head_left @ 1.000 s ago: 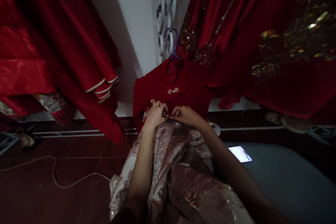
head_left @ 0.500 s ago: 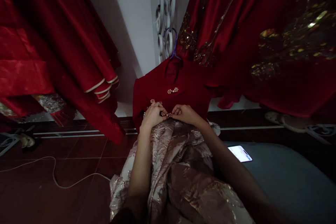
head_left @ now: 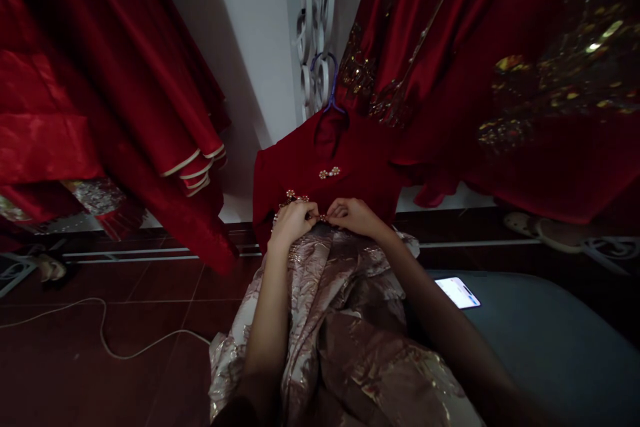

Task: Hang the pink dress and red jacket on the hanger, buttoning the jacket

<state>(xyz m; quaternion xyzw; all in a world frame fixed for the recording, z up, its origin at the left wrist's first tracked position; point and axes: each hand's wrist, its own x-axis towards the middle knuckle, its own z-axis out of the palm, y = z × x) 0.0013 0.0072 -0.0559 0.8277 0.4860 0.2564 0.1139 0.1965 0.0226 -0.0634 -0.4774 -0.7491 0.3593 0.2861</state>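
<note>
A dark red dress point(head_left: 293, 163) hangs on a blue hanger point(head_left: 332, 99) in front of me. Across its chest sits a beaded flower clasp point(head_left: 330, 173) with pearly beads. Lower on the dress, my left hand point(head_left: 296, 221) and my right hand point(head_left: 354, 219) meet, thumbs and fingertips pinched on either side of a small beaded clasp point(head_left: 323, 218). Fingers hide most of this piece. More beaded trim point(head_left: 291, 195) shows just above my left hand. Shiny patterned pinkish-brown fabric point(head_left: 310, 300) lies over my lap, under both forearms.
Red garments point(head_left: 165, 80) hang at left, and gold-sequinned red ones point(head_left: 530, 100) at right. A lit phone point(head_left: 457, 292) rests on a grey seat point(head_left: 540, 327). A white cable point(head_left: 105, 327) crosses the tiled floor. White scrolled metalwork point(head_left: 306, 33) stands behind the hanger.
My left fingers have drawn into a tighter pinch, uncovering more of the beaded trim above them. The right hand has barely shifted, still pinching. Dress, fabric and phone look unchanged.
</note>
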